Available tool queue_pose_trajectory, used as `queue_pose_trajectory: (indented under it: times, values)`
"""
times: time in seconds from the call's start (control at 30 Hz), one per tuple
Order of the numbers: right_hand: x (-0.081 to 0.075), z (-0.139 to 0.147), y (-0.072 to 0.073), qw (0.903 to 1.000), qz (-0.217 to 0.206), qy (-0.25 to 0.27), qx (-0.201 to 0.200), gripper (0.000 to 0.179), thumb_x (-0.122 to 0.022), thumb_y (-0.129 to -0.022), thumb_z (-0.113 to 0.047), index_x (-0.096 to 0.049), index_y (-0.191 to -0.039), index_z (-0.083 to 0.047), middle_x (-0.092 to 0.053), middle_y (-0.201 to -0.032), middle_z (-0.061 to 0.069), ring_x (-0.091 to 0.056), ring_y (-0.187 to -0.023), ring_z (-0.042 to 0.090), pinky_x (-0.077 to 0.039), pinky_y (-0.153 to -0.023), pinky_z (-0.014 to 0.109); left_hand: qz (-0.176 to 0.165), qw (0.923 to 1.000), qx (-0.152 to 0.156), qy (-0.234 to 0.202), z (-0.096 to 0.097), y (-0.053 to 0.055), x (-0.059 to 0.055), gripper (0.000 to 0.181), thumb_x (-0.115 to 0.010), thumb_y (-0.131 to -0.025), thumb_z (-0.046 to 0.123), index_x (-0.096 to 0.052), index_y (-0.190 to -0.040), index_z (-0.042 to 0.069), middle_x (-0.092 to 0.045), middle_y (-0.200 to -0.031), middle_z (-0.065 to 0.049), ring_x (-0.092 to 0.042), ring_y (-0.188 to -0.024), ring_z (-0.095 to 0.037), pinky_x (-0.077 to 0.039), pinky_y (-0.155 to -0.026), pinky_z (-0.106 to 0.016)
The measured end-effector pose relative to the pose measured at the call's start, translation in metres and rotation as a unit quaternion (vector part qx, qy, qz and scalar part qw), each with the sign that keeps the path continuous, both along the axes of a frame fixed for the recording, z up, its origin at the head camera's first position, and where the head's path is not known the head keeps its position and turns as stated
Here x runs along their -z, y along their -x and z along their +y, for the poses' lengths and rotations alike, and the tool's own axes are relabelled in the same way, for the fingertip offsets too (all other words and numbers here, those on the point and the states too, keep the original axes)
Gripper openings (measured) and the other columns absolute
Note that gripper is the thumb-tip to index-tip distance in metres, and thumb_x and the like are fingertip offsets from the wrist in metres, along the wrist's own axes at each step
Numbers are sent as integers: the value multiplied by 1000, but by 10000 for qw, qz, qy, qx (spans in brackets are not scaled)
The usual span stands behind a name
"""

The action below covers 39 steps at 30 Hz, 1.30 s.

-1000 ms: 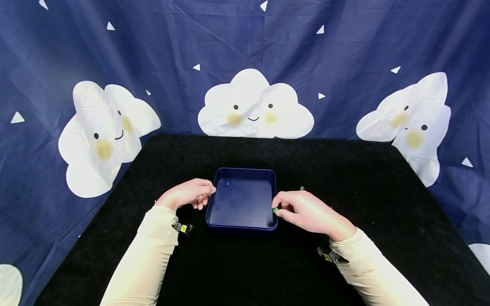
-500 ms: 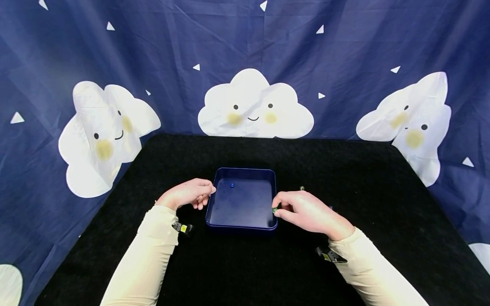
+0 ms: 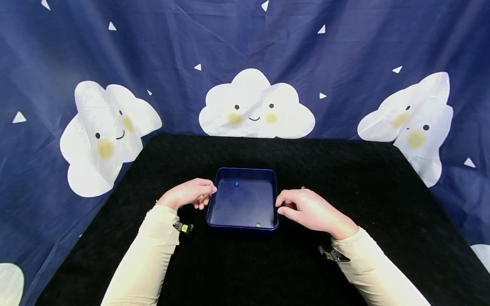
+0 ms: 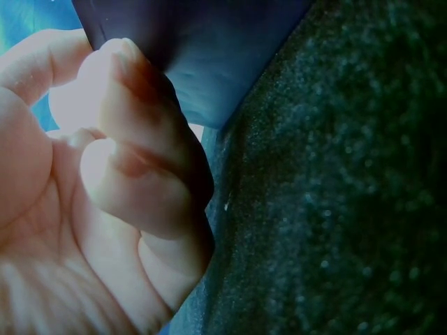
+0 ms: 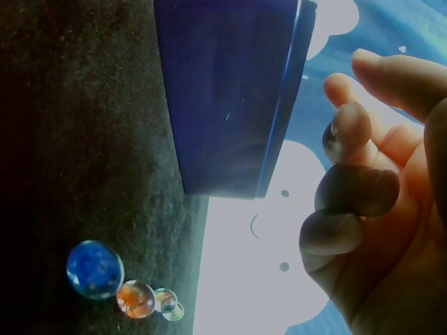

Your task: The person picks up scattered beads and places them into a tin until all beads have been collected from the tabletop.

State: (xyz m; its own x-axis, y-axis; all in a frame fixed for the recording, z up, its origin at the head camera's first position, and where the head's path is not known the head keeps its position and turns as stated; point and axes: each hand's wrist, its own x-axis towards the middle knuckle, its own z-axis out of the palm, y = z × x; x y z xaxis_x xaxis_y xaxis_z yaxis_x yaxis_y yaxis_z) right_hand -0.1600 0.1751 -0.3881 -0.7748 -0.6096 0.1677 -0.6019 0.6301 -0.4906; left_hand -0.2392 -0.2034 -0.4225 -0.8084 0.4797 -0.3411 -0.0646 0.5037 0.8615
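A shallow dark blue square tray [image 3: 246, 205] sits on the black cloth between my hands. A blue marble [image 3: 236, 184] lies inside near its far wall, and a green marble [image 3: 258, 224] is by the near wall. My left hand [image 3: 191, 193] pinches the tray's left rim between thumb and finger, the other fingers curled below. At the right rim, my right hand [image 3: 311, 212] hovers with thumb and forefinger apart, holding nothing. In the right wrist view it stands beside the tray's outer wall [image 5: 227, 105].
Several marbles lie on the cloth right of the tray: a large blue glass marble [image 5: 95, 269], an orange-streaked marble [image 5: 136, 299] and smaller clear ones behind. A dark blue curtain [image 3: 164, 51] with white clouds borders the black-covered table [image 3: 237, 272].
The green marble has left my right fingers and now lies inside the tray near its front wall. The blue marble has rolled right along the tray floor. My left hand keeps its place.
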Motion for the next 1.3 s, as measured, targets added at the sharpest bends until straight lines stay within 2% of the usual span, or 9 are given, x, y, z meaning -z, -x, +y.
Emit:
queue_pose_trajectory:
  times: [0.27,0.53,0.77,0.9,1.03,1.17,1.23,1.3]
  values:
    - [-1,4,1,9999,56,-41,87,8,-72,-94,-22,-70,-101,-26,-52,-70,-20,-50,-66,2,-44,-74,31,-57,10000,22,-11,2,2,-1,31,-57,-99,28,-57,-83,2,-60,-68,-10,-56,-54,-21,-49,-52,-30]
    - [-1,8,4,9998,63,36,164,11,-72,-93,-19,-68,-100,-27,-53,-70,-20,-51,-65,2,-47,-66,28,-63,10000,-12,-16,2,1,-2,31,-57,-99,28,-57,-84,1,-60,-69,-11,-55,-52,-20,-49,-51,-30]
    - [0,16,8,9996,17,21,289,8,-71,-93,-19,-70,-101,-23,-53,-71,-18,-53,-65,2,-48,-66,28,-102,9999,-19,-36,1,1,-3,31,-57,-99,28,-57,-84,0,-60,-69,-12,-55,-52,-20,-49,-51,-30]
    - [-1,23,10,9992,9,3,399,9,-71,-93,-20,-69,-100,-26,-54,-71,-18,-53,-64,1,-48,-66,28,-98,9999,-10,-21,1,1,-3,31,-58,-99,28,-57,-84,1,-60,-69,-11,-55,-53,-20,-49,-51,-30]
    - [-2,29,12,9983,-256,70,518,9,-70,-95,-20,-67,-100,-27,-57,-72,-15,-58,-59,3,-50,-62,28,-72,10000,5,-8,1,0,-2,31,-57,-99,28,-57,-83,1,-60,-69,-10,-55,-53,-20,-49,-51,-30]
    - [-4,35,14,9954,-697,160,633,7,-68,-97,-20,-67,-103,-22,-60,-72,-10,-66,-57,12,-51,-53,30,-63,10000,8,3,1,0,-3,31,-57,-99,28,-57,-83,1,-60,-69,-10,-55,-53,-20,-49,-52,-30]
    - [-3,37,15,9948,-749,165,672,6,-67,-97,-20,-67,-103,-22,-61,-73,-7,-68,-59,14,-52,-54,30,-62,10000,-12,6,1,0,-3,30,-57,-99,27,-57,-83,1,-60,-69,-10,-55,-54,-20,-49,-52,-30]
    - [-2,40,17,9957,-592,105,701,6,-68,-96,-20,-67,-102,-22,-61,-72,-8,-67,-60,11,-52,-59,30,-49,10000,-19,12,0,-1,-3,30,-57,-99,27,-57,-83,1,-59,-68,-10,-55,-54,-21,-49,-52,-30]
